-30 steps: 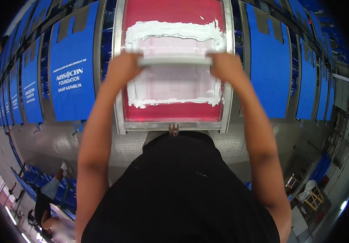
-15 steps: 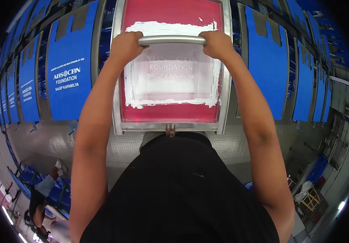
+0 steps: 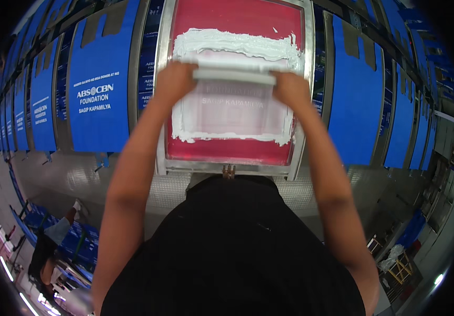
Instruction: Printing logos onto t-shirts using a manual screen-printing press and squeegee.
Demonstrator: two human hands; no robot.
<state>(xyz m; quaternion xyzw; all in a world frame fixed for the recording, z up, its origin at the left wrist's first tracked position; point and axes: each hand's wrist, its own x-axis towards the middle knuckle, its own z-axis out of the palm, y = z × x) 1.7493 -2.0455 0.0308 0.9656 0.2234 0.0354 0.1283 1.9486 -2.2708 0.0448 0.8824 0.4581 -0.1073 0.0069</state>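
A squeegee, a long pale bar, was held across the upper part of a printing screen. The left hand was clenched round its left end and the right hand round its right end, each grasping the bar from above.

The bar was judged stiff and fairly light, though likely slick wherever ink had crept onto it. The two ends, where it was gripped, were judged the soundest hold, since even pressure along the blade could be kept from there.

The screen, a red mesh in a metal frame, served as a shallow container. White ink lay in a thick ridge along the far edge, just beyond the squeegee, with thinner smears bordering a pale printed rectangle below. The ink was judged viscous and wet; the mesh was judged taut but easily damaged by a tilted blade.

Blue bags were ranged along the long worktop on either side. Another person was seen well apart at lower left.
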